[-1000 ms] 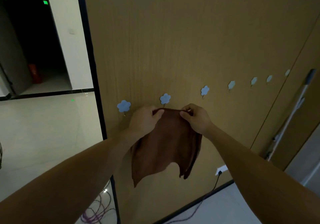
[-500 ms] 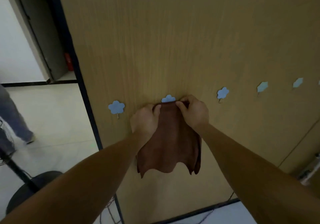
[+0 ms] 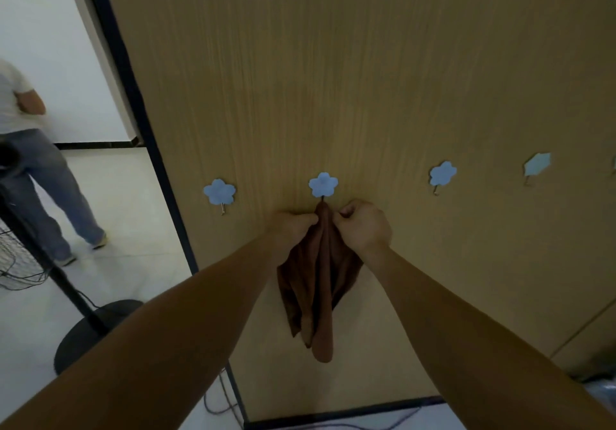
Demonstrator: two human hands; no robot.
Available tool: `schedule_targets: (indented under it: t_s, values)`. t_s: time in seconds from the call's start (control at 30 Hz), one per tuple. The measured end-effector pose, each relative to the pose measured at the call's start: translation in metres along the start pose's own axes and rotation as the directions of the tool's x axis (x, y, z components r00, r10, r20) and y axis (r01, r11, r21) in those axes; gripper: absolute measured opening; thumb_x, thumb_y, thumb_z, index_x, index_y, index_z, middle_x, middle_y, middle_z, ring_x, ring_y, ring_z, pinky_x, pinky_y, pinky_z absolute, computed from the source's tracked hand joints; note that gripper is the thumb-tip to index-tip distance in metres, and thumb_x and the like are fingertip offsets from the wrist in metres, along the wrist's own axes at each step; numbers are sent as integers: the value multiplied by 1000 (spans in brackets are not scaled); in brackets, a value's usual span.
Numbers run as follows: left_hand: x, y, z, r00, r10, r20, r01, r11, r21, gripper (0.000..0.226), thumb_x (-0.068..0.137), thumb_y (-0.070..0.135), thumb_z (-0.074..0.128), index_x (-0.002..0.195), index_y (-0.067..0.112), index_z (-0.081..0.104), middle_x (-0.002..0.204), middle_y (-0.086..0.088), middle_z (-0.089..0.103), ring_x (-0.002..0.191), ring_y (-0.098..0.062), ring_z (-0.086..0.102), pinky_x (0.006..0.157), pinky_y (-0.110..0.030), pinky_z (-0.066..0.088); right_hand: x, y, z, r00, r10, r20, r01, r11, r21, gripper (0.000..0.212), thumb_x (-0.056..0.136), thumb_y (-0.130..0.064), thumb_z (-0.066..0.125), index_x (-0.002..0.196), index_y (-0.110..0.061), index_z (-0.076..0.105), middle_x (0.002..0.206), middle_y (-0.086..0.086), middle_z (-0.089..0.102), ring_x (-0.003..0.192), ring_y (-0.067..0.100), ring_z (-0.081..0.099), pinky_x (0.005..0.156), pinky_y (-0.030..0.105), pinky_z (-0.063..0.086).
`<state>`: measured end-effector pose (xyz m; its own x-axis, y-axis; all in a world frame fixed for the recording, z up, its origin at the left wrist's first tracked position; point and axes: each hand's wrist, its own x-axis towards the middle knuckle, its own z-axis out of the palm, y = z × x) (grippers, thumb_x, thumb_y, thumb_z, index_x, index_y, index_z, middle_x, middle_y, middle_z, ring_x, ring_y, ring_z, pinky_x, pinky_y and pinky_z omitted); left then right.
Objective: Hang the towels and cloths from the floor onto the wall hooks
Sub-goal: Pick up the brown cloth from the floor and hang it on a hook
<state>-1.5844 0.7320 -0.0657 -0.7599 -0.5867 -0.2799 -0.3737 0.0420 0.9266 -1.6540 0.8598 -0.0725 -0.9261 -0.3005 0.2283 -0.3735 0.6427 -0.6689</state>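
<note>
Head view: your rust-brown soft cloth (image 3: 316, 283) hangs bunched against the tan wood-grain wall panel (image 3: 366, 79). Its top is gathered into a point right under the blue flower-shaped wall hook (image 3: 323, 184), which sits at 12 o'clock from the cloth. Can't tell if the fabric is actually over the metal tip, since your fingers crowd that spot.

Your left hand (image 3: 293, 229) comes in from 9 o'clock, its grip pinched tight on the gathered top. Your right hand (image 3: 363, 226) mirrors it from 3 o'clock, fingers curled, grip clamped on the same bunch. Your hands nearly meet, with the cloth between them. Everything below drapes toward 6 o'clock in long folds, well off the floor.

A matching blue flower hook (image 3: 219, 191) sits at 9 o'clock from yours, and two more blue hooks (image 3: 442, 173) run off toward 3 o'clock.

At 8 o'clock in the frame there's a black round-based fan stand (image 3: 90, 333) on the pale tiled floor (image 3: 140, 229). A person in jeans (image 3: 43, 179) stands at 9 o'clock. Loose cables (image 3: 216, 399) lie near 6 o'clock.
</note>
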Motion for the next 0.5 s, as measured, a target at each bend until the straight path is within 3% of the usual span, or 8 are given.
schedule_targets:
  t_s: [0.1, 0.17, 0.2, 0.27, 0.33, 0.4, 0.5]
  values:
    - [1, 1, -6, 997, 71, -44, -59, 970, 234, 32, 80, 44, 69, 70, 19, 54, 70, 7, 54, 64, -6, 49, 58, -21, 37, -3, -3, -1, 984, -128, -125, 100, 972, -212, 18, 85, -43, 59, 88, -26, 64, 91, -6, 65, 95, 20, 58, 80, 33, 44]
    - [1, -4, -5, 978, 183, -99, -97, 822, 561, 41, 77, 55, 66, 73, 15, 55, 77, 1, 61, 72, -14, 58, 62, -26, 45, -8, -2, -2, 930, -282, -237, 194, 921, -338, 19, 84, -38, 60, 94, -22, 64, 99, 0, 58, 99, 24, 51, 84, 36, 37]
    - [1, -11, -3, 947, 284, -148, -99, 698, 709, 44, 76, 58, 62, 81, 14, 57, 88, -3, 64, 83, -21, 61, 72, -33, 49, -10, -1, -3, 913, -331, -241, 244, 912, -329, 19, 86, -33, 59, 98, -20, 66, 101, 3, 57, 97, 25, 51, 83, 36, 38]
    - [-2, -28, 5, 819, 541, -194, -110, 478, 871, 45, 76, 53, 58, 99, 15, 56, 102, -7, 62, 98, -28, 59, 85, -41, 46, -15, -1, -1, 917, -368, -153, 338, 922, -191, 23, 91, -22, 53, 108, -17, 67, 104, 4, 57, 91, 24, 57, 78, 37, 46]
    - [-5, -38, 11, 697, 711, -95, -238, 354, 904, 34, 82, 38, 56, 106, 13, 54, 103, -7, 60, 94, -28, 58, 77, -37, 40, -21, 1, 2, 919, -386, -78, 384, 922, -41, 30, 91, -17, 52, 117, -14, 64, 110, 5, 58, 89, 22, 60, 78, 38, 51]
    - [-6, -41, 10, 669, 743, 16, -424, 364, 829, 27, 88, 24, 51, 113, 12, 55, 107, -9, 58, 91, -27, 57, 71, -32, 37, -25, 4, 3, 922, -387, -36, 388, 921, 36, 38, 88, -20, 56, 125, -13, 59, 117, 5, 56, 96, 20, 60, 83, 38, 51]
    - [-8, -40, 11, 692, 718, 76, -601, 514, 612, 26, 86, 18, 55, 111, 11, 56, 105, -8, 55, 89, -22, 55, 69, -22, 32, -28, 9, 6, 936, -351, 26, 350, 935, 49, 50, 81, -17, 61, 130, -15, 53, 123, 4, 53, 106, 21, 55, 87, 39, 50]
